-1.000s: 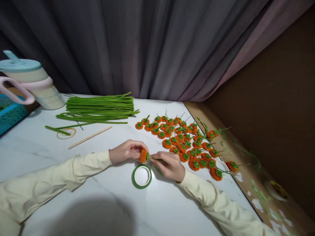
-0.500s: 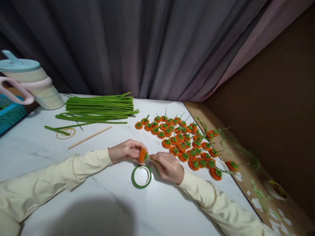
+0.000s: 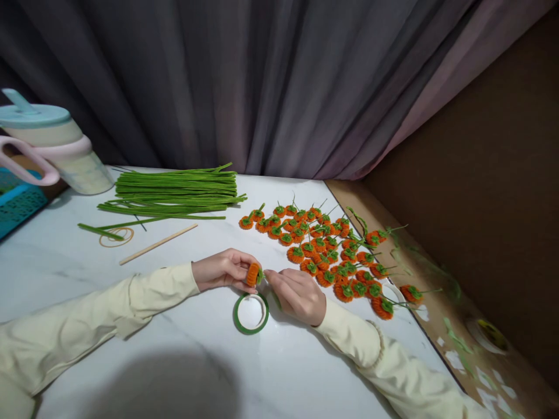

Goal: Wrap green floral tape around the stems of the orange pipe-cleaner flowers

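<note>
My left hand (image 3: pixel 227 269) holds a small orange pipe-cleaner persimmon (image 3: pixel 252 275) on its side, between thumb and fingers. Its green leafy top (image 3: pixel 259 276) faces right. Close by on that side, my right hand (image 3: pixel 299 295) is closed in a pinch at the persimmon's thin green stem, mostly hidden by the fingers. A bit of green strip shows under that hand. Just below the persimmon, a roll of green florist tape (image 3: pixel 238 325) lies flat on the white marbled table (image 3: pixel 183 361).
Many finished orange persimmons (image 3: pixel 318 245) with wire stems spread to the right. Green pipe cleaners (image 3: pixel 174 189) are bundled at the back left, near a wooden stick (image 3: pixel 158 244) and rubber bands (image 3: pixel 126 234). A lidded tumbler (image 3: pixel 82 166) and blue basket (image 3: pixel 21 203) stand far left.
My right fingers have shifted very slightly at the stem, and less of the stem shows between them and the persimmon. The left hand keeps its hold.
</note>
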`<state>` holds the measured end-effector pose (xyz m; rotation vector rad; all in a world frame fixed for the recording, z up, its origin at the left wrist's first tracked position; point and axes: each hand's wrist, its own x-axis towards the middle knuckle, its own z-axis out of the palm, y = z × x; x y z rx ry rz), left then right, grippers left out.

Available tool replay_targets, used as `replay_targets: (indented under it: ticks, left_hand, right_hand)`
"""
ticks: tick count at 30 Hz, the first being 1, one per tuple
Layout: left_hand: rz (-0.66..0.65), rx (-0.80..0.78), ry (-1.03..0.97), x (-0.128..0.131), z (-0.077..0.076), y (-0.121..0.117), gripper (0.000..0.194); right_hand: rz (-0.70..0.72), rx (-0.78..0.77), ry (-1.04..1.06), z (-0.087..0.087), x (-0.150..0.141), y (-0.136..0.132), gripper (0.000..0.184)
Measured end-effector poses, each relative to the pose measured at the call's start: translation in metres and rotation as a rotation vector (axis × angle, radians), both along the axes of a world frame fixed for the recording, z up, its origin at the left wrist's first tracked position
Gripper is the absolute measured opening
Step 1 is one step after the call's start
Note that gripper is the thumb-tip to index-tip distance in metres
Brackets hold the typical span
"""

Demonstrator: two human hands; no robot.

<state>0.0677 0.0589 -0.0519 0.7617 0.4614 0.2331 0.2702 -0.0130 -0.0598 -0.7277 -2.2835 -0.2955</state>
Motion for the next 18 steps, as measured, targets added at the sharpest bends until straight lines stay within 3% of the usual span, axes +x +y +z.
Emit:
replay_targets:
  ticks: [12,15,18]
  left_hand:
    - [-0.062,-0.108,-0.062,0.000,-0.003,0.002,0.023]
    - [-0.062,-0.096,-0.050,0.000,-0.003,0.003,0.020]
    - [-0.025,-0.043,-0.035,0.001,-0.001,0.002,0.019]
  right_hand:
    - [0.060,0.133,-0.131,0.005,0.004,0.001,0.031]
    - [0.051,-0.082,0.069,0.003,0.000,-0.001,0.026]
    - [-0.017,-0.543,0.382,0.006,-0.005,-0.003,0.012]
